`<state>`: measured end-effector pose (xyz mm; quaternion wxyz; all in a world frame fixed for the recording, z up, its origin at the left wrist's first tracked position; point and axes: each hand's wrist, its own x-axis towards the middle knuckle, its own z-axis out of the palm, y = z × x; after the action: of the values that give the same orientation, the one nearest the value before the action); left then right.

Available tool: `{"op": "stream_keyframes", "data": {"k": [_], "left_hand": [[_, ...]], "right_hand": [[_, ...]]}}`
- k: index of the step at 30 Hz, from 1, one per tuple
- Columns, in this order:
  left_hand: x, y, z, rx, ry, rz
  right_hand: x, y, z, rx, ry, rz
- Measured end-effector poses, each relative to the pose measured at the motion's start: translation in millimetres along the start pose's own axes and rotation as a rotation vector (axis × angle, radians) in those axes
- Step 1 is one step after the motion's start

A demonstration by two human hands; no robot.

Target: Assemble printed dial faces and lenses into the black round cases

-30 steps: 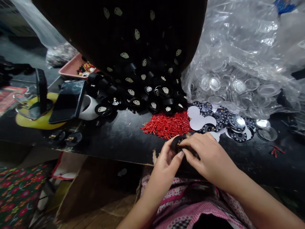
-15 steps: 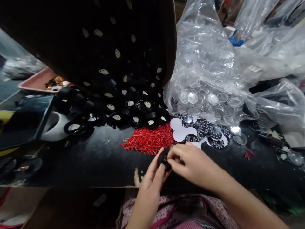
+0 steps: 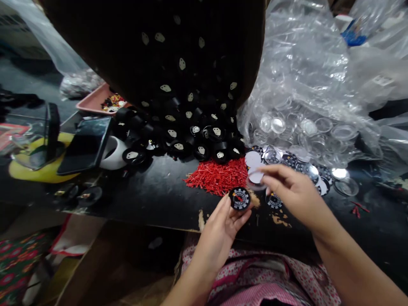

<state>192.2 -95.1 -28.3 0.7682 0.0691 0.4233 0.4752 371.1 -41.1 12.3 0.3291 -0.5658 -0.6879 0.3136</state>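
Note:
In my left hand (image 3: 221,227) is a small round dial gauge (image 3: 240,199), its black face with white marks and a red pointer turned up. My right hand (image 3: 291,191) pinches a clear round plastic cover (image 3: 255,180) by its edge, just right of the gauge and apart from it. Beyond both hands lies a heap of red pointers (image 3: 213,176). A loose black dial disc (image 3: 274,200) rests beneath my right hand, and more printed discs (image 3: 253,159) are piled behind it, partly hidden by the fingers.
A large dark container (image 3: 153,51) spills black gauge housings (image 3: 178,146) onto the bench. To its right, a plastic bag (image 3: 296,55) holds many clear covers (image 3: 323,125). At left stand a phone (image 3: 86,144) against a white ring (image 3: 114,153), and a pink tray (image 3: 94,100) of small parts.
My right hand has left the gauge and moved right, and now has a clear cover. My left hand has turned the gauge face up, showing its dial and red pointer. The view has shifted left.

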Motion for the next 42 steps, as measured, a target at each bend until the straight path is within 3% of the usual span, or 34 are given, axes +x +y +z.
{"op": "stream_keyframes", "data": {"k": [3,7,12,16,21,24,26,29,31,33,34,36,38,42], "left_hand": [[1,0,0.9,0.003,-0.031,0.041],[-1,-6,-3.0,0.160,-0.046,0.173],[-6,-10,-10.6,0.429,-0.124,0.249],[-11,-10,-11.0,0.556,-0.214,0.244],[-15,-3,-0.9,0.701,-0.162,0.317],[-21,5,0.8,0.684,-0.077,0.289],[-33,8,-14.4,0.666,0.007,0.245],[-60,11,-67.7,0.786,0.157,0.192],[-79,16,-107.2,0.968,0.423,0.326],[-86,26,-129.3,1.177,0.602,0.555],[-83,33,-130.6,1.247,0.630,0.652],[-61,52,-115.7,1.314,0.575,0.769],[-21,76,-88.1,1.377,0.445,0.764],[63,119,-43.5,1.419,0.388,0.772]], "right_hand": [[-20,-18,22,0.057,-0.147,-0.032],[-22,-22,30,-0.043,-0.206,-0.046],[-16,-24,33,-0.128,-0.114,-0.025],[-17,-25,41,-0.209,0.043,-0.203],[-18,-20,50,-0.158,0.113,-0.261],[-20,-23,51,-0.153,0.050,-0.206],[-21,-25,46,-0.114,-0.095,-0.160],[-21,-22,33,0.006,-0.212,-0.081],[-20,-18,27,0.043,-0.157,-0.015],[-18,-15,28,0.055,-0.165,0.012],[-17,-16,32,0.063,-0.206,-0.003],[-15,-21,40,0.066,-0.294,-0.072],[-16,-27,46,0.024,-0.327,-0.141],[-24,-26,40,-0.121,-0.344,-0.162]]}}
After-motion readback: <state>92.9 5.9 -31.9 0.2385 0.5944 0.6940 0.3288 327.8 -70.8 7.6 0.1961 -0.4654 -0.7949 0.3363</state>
